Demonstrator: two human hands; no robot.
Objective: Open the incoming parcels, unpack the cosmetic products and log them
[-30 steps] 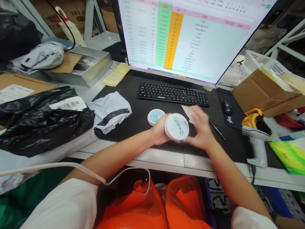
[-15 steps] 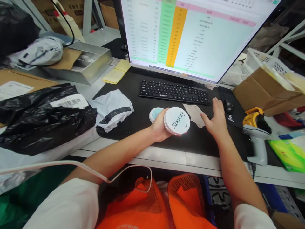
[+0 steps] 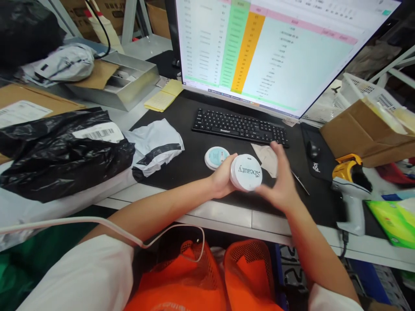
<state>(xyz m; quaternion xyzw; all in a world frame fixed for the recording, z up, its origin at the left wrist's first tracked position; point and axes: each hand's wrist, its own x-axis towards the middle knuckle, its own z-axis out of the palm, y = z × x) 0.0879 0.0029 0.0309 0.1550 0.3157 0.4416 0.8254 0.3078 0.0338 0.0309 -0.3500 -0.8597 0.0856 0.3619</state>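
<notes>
My left hand (image 3: 225, 178) is closed around the side of a round white jar (image 3: 246, 172), tilted so its lid with dark "beauty" lettering faces up. The lettering appears upside down. My right hand (image 3: 281, 185) is open at the jar's right, thumb apart from the fingers and slightly blurred. Its thumb tip is close to the lid's edge; whether it touches, I cannot tell. Just behind my left hand, a second round white container (image 3: 216, 157) with a pale blue label lies on the black mat (image 3: 181, 172). A crumpled beige piece (image 3: 266, 159) lies behind the jar.
A keyboard (image 3: 240, 126) stands below the monitor (image 3: 275, 56). To the right are a mouse (image 3: 313, 149), a scanner (image 3: 350, 203), a thin metallic tool (image 3: 301, 183) and a cardboard box (image 3: 366, 129). Black and white plastic packages (image 3: 65, 151) crowd the left; yellow notes (image 3: 164, 96) lie behind.
My right hand has moved left and toward me, from beside the mouse to the jar. The jar has turned, so its lettering is now upside down, and it shifted slightly right.
</notes>
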